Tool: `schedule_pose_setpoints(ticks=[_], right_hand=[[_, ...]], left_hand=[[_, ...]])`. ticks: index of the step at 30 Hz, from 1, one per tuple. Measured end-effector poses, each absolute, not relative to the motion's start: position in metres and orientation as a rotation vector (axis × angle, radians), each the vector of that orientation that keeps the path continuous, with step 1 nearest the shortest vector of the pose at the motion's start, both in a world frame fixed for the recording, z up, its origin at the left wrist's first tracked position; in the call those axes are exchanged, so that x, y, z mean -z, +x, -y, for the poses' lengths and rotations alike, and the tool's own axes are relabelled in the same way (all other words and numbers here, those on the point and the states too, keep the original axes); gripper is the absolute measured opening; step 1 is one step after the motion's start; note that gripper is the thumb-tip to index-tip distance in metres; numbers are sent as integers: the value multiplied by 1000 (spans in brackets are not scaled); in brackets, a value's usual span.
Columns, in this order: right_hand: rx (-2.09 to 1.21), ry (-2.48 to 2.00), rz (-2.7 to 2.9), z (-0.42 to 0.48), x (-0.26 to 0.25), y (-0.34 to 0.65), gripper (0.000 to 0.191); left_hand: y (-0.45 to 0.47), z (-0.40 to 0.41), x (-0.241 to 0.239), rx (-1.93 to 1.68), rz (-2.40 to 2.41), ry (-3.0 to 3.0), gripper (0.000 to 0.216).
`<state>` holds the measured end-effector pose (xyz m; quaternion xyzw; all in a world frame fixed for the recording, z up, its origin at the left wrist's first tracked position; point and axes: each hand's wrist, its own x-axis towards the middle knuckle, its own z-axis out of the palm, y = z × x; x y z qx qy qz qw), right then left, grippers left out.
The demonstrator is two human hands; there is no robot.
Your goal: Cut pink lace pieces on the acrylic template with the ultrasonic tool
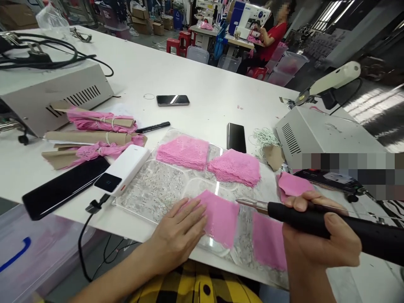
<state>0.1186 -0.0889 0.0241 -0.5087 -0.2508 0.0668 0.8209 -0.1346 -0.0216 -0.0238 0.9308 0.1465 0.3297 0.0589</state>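
My left hand (179,233) lies flat, fingers together and stretched out, pressing on a pink lace piece (221,216) on a clear acrylic plate (151,189). My right hand (315,244) is wrapped round the black handle of a hot cutting tool (315,221). Its metal tip (249,203) hovers just above the right edge of that lace piece. A second pink lace piece (268,242) lies beside it, under my right hand. Two stacks of cut pink lace (184,152) (235,167) rest at the plate's far side.
A white power bank (124,168) and a dark phone (63,187) lie left of the plate; two more phones (173,99) (236,137) and a pen (153,127) lie further back. Lace on cardboard cards (94,134), grey control boxes (53,97) (322,134). A person sews in the background (271,35).
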Motion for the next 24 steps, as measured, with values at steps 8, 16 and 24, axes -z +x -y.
schedule_pose_setpoints(ticks=[8, 16, 24], right_hand=[[-166, -1059, 584, 95, -16, 116, 18], [-275, -1022, 640, 83, -14, 91, 17], [-286, -1020, 683, 77, -12, 83, 15]], left_hand=[[-110, 20, 33, -732, -387, 2944, 38], [-110, 20, 35, -612, -404, 2944, 42], [-109, 21, 33, -575, -428, 2928, 44]])
